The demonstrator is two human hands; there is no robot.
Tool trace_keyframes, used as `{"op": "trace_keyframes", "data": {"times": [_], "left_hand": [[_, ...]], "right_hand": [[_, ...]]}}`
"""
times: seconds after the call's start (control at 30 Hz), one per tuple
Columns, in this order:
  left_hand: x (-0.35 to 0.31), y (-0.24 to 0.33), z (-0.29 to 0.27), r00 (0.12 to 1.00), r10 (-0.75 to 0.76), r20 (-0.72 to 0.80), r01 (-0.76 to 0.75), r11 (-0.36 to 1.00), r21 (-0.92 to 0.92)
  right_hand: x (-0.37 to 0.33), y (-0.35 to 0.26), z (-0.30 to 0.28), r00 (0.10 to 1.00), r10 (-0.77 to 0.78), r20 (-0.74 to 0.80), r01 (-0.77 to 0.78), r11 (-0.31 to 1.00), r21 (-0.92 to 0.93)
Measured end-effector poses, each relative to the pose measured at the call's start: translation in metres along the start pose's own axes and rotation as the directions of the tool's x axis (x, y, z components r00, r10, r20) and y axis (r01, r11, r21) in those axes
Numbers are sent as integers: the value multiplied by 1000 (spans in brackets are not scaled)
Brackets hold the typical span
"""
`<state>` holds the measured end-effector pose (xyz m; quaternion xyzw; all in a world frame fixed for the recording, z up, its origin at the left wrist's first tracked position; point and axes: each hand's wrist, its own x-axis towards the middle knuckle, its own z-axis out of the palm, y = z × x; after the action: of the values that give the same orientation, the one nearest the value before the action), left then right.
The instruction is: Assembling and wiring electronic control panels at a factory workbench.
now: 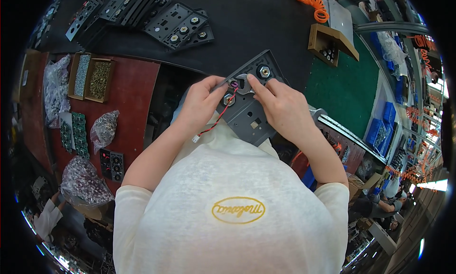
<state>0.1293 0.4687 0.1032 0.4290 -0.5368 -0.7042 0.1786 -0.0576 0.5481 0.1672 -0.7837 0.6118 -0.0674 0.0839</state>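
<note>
A dark grey metal panel point(248, 113) with cut-outs and hex-nut fittings is tilted in front of my body. At its left edge, my left hand point(201, 104) is closed, fingertips beside a small round fitting point(233, 84) with a purple part. A twisted red and black wire point(221, 113) runs from that fitting down to a white connector point(195, 138), which hangs loose. My right hand point(286, 105) grips a silver open-end wrench point(244, 85), its jaw at the same fitting. Most of the wrench's handle is hidden under my fingers.
Several similar panels point(173, 26) lie on the black table at the back. To the left, trays of small hardware point(99, 80), green circuit boards point(79, 134) and bagged parts point(85, 181) rest on a red surface. A cardboard box point(324, 46) and blue bins point(377, 132) are at the right.
</note>
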Motion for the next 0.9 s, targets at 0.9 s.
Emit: {"op": "trace_keyframes", "data": {"times": [0.9], "left_hand": [[-1, -15, -34, 981, -195, -2, 184, 929, -320]], "right_hand": [[16, 196, 182, 866, 483, -125, -494, 866, -80]]}}
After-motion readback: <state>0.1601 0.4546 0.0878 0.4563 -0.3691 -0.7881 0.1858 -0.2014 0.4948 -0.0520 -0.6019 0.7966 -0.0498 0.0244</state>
